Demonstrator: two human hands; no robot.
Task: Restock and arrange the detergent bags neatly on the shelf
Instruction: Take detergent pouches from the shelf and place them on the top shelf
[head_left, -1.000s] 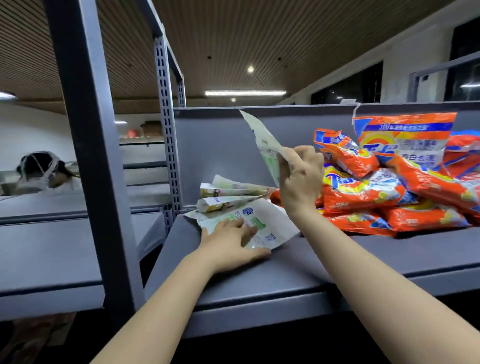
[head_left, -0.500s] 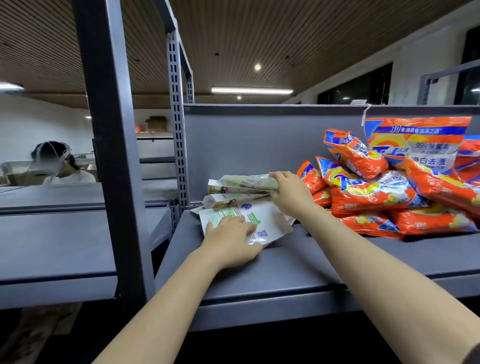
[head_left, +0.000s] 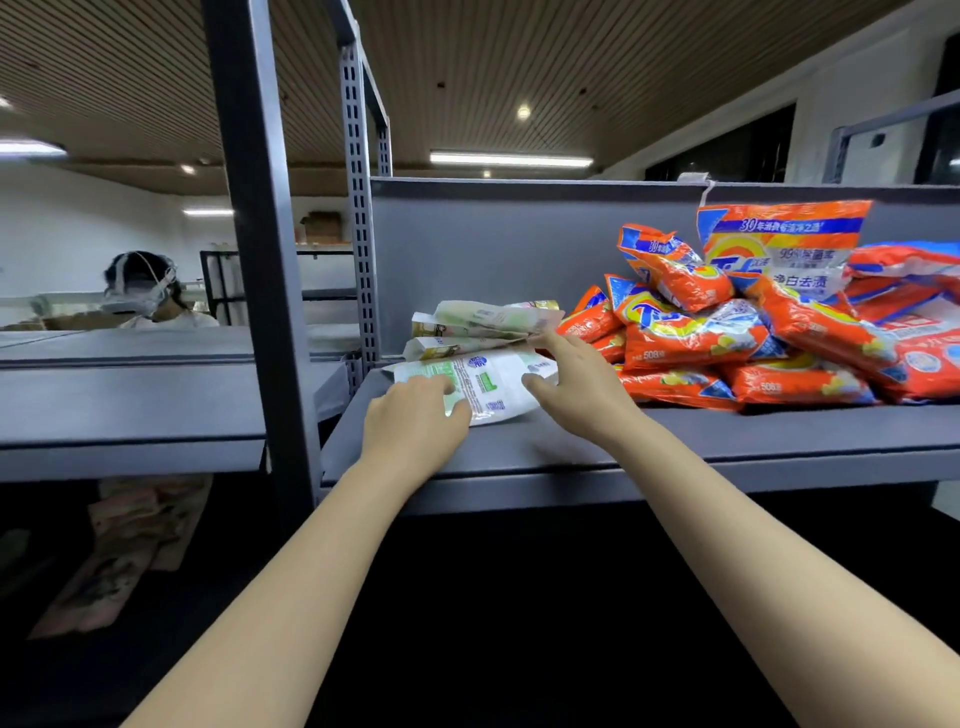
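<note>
**Both hands on the white bags, left end of the shelf**

So the grey metal shelf (head_left: 675, 441) has two lots of detergent on it. At the left end, close to the slotted upright (head_left: 358, 208), there's a small stack of pale white-and-green bags (head_left: 483, 338): two lying folded or crumpled on top towards the back, and one flat white bag (head_left: 493, 387) at the bottom, printed side up, sticking out towards the near edge.

The left hand (head_left: 415, 421) is resting flat on the near left part of that bottom bag, fingers fairly straight and spread, pressing down on it rather than gripping. The right hand (head_left: 576, 387) is just to the right of it, also open with fingers stretched out; the fingertips reach up to the right edge of the stack where the upper bags end, and the thumb lies on the bottom bag. It doesn't look wrapped round anything.

Right of the hands there's a big loose pile of orange detergent bags (head_left: 727, 338), lying every which way, some on top of others. One orange bag (head_left: 784, 249) stands upright against the grey back panel (head_left: 493, 249) at the far side. The nearest orange ones sit just beside the white stack.

Off to the far left, past another shelf, a person (head_left: 145, 296) wearing some headgear.
</note>
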